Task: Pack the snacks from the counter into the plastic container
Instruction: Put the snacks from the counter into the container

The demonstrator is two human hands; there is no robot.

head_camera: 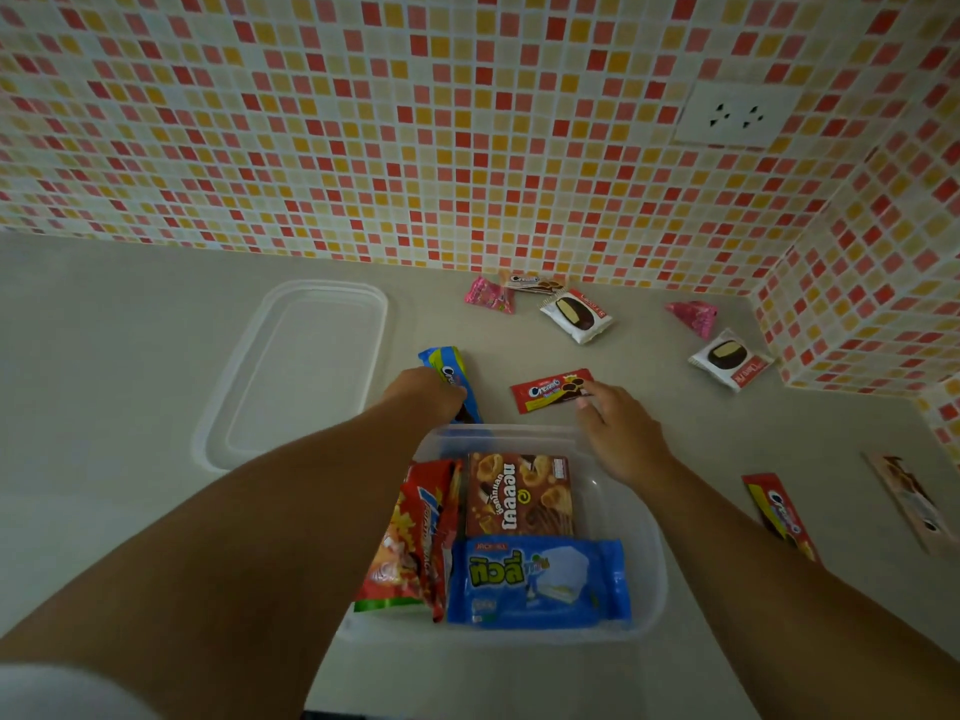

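Observation:
A clear plastic container [647, 558] sits on the counter in front of me. Inside lie a brown biscuit box [519, 493], a blue wafer pack [540, 582] and a red chip bag [415, 537]. My left hand [423, 394] is closed around a blue cookie roll [449, 371] just behind the container's far rim. My right hand [621, 433] reaches over the far right corner, fingers spread, its fingertips touching a small red cookie pack [550, 389] that lies flat on the counter.
The container's clear lid [296, 371] lies to the left. Near the tiled wall lie two pink candy packs [488, 296] [693, 317], a beige cookie pack [530, 282] and two white choco pies [576, 314] [730, 360]. At the right are a red cookie roll [779, 514] and a pale wrapper [914, 504].

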